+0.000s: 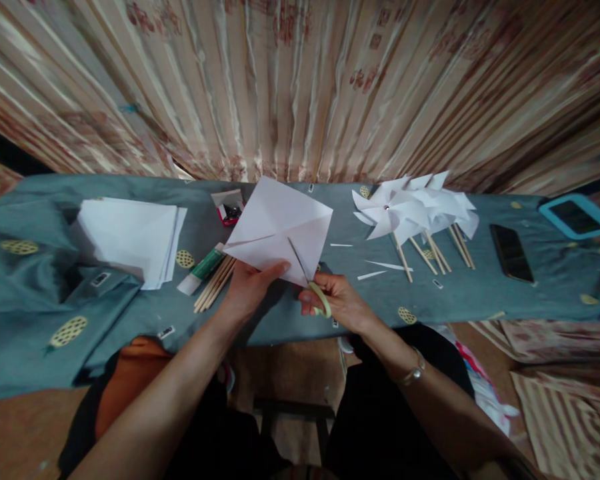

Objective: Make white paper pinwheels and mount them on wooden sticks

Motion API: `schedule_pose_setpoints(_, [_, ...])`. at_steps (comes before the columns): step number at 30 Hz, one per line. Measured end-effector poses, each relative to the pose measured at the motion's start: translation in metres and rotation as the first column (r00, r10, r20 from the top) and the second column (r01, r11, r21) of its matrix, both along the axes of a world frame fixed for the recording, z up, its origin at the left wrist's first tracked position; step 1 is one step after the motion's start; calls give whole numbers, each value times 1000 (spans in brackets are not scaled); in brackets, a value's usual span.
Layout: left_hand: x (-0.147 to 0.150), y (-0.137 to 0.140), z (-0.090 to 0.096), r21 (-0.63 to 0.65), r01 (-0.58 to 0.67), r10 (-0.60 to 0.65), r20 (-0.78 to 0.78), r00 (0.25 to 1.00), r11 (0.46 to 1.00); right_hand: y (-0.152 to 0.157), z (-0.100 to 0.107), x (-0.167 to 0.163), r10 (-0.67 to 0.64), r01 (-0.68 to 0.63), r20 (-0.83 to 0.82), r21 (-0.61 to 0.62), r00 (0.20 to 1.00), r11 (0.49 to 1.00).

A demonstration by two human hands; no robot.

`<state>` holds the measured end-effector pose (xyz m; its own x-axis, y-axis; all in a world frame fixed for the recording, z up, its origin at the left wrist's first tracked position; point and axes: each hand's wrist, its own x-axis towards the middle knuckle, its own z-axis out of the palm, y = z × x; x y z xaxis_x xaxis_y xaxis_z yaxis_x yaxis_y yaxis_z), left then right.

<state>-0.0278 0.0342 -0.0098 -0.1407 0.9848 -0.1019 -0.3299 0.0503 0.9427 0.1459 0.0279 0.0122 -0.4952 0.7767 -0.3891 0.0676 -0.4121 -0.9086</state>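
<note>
- Curtain [300, 100]: hangs in folds across the back, printed in reddish brown.
- Tabletop [460, 293]: stretches from side to side under a grey-green cloth with yellow pineapple prints.
- Sheets [130, 233]: lie stacked at the left, white, edges not quite aligned.
- Pinwheels [415, 213]: overlap in a row right of centre, white, with handles pointing toward the near edge.
- Square [280, 213]: sits above the middle of the tabletop, white, one corner toward the curtain; shows a slit running inward from the left corner.
- Left grip [250, 285]: pinches the square by its near left edge, thumb on top, other fingers underneath.
- Right grip [337, 300]: grasps the scissors [321, 300] by the handles, just beside the square's near corner.
- Blue-rimmed device [579, 217]: lies at the far right.
- Phone [511, 253]: rests between that device and the pinwheels, screen dark.
- Sticks [215, 285]: lie bunched left of the left grip.
- Scissors: point from the near corner toward the square's middle, one blade visible on top; handles yellow-green.
- Tube [203, 268]: lies just beside the sticks, green and white.
- Box [230, 210]: stands near the square's left side, red and white, with small dark bits inside.
- Slivers [390, 266]: lie scattered between the square and the pinwheels, white, thin.
</note>
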Motion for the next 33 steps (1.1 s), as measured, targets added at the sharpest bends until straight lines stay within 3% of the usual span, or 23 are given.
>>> schedule_pose_setpoints(17, [1, -1, 7, -33, -27, 28, 8, 1000, 999, 0, -2, -2, -17, 17, -10, 20, 1000, 1000])
schedule_pose_setpoints(33, [-13, 11, 25, -61, -111, 120, 162, 980, 992, 0, 0, 28, 249, -247, 115, -35, 962, 968])
